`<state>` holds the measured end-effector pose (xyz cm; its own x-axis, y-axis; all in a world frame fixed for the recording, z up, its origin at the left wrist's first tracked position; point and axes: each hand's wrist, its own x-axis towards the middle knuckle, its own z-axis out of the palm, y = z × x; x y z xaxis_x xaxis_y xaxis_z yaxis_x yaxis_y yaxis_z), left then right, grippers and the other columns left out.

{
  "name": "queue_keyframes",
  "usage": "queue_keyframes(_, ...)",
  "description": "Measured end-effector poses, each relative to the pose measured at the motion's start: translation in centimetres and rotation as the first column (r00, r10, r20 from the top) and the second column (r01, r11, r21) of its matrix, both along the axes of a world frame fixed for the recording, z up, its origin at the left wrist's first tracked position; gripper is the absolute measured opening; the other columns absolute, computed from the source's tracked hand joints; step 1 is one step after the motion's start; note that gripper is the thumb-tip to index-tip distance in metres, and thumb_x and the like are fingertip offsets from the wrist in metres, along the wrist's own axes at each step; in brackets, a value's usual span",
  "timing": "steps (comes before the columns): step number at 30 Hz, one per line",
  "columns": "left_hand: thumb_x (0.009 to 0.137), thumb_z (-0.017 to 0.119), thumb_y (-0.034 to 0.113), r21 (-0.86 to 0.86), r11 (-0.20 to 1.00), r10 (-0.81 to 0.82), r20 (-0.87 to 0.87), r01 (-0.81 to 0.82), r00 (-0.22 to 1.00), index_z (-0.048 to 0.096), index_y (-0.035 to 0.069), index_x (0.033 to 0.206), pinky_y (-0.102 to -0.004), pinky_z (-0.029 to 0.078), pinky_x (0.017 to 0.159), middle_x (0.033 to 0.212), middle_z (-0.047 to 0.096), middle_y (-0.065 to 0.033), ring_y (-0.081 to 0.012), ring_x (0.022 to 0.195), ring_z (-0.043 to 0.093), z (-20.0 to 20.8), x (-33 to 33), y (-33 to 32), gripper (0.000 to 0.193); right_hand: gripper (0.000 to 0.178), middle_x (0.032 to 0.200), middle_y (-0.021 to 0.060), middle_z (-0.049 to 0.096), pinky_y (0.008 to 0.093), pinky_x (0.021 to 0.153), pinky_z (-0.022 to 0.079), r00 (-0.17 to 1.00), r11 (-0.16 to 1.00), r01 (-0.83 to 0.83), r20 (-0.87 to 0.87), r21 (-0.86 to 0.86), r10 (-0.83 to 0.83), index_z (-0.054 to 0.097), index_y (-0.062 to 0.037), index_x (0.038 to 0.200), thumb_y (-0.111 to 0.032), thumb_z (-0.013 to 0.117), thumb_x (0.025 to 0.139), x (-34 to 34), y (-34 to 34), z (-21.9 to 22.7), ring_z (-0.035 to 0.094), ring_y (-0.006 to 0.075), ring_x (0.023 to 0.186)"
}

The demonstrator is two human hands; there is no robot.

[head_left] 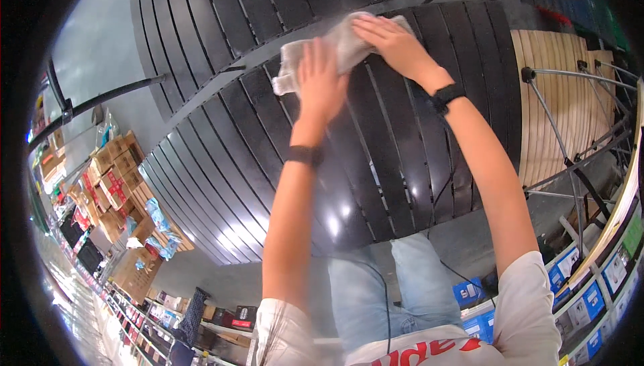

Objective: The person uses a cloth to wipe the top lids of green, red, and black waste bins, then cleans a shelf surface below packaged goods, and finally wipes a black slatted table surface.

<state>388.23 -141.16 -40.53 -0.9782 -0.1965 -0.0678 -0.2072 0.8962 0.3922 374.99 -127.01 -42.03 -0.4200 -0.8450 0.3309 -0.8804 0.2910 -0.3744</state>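
A bunched, pale greyish-white cloth (349,43) lies against the dark slatted tabletop, close to the gap between two slatted panels. My left hand (320,84), smeared by motion, is laid over the cloth's left part with its fingers stretched out and apart. On the right part of it, my right hand (396,45) presses down with its fingers bent over the folds. Both arms reach forward over the near slatted panel (349,158). What lies under the cloth is hidden.
Beyond the gap is another dark slatted panel (235,4). At right stands a light wooden slatted panel (553,98) beside a metal tube frame (570,161). Cardboard boxes (117,181) are piled at left. A thin dark cable (443,192) crosses the near panel; blue boxes (590,302) sit lower right.
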Motion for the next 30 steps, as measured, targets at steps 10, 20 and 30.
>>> queue_keyframes(10,0.070,0.055,0.011,0.137,0.986,-0.078,-0.141,0.097,0.987,0.041,0.006,0.119,-0.0422,0.019,0.100,0.133,0.027,-0.0137,-0.0306,0.124,0.021,0.1,0.4,11.9,0.051,0.047,0.126,0.0081,0.039,0.0410,0.099,0.023,0.891,0.908,0.377,0.196,0.184,-0.410,0.041,-0.0072,0.120,0.001,0.043,0.074,5.7,12.7,1.2,0.031,0.0259,0.120)
queue_keyframes(20,0.066,0.055,0.005,0.327,0.888,-0.262,-0.214,0.322,0.941,0.049,0.005,0.108,-0.0407,0.027,0.097,0.128,0.038,-0.0063,-0.0235,0.120,0.032,-0.1,8.6,11.5,0.043,0.047,0.129,0.0099,0.036,0.0432,0.097,0.020,0.690,0.709,0.670,0.168,0.222,-0.704,0.039,-0.0057,0.121,-0.002,0.043,0.075,17.9,12.1,1.0,0.030,0.0287,0.121)
queue_keyframes(30,0.068,0.044,0.002,0.099,0.929,-0.336,-0.180,0.357,0.925,0.043,0.003,0.115,-0.0382,0.023,0.100,0.125,0.040,-0.0089,-0.0230,0.119,0.033,0.1,11.0,-2.1,0.047,0.050,0.130,0.0127,0.033,0.0482,0.098,0.018,0.754,0.772,0.605,0.170,0.195,-0.634,0.040,-0.0085,0.121,-0.003,0.045,0.071,19.3,-1.1,-1.1,0.028,0.0315,0.121)
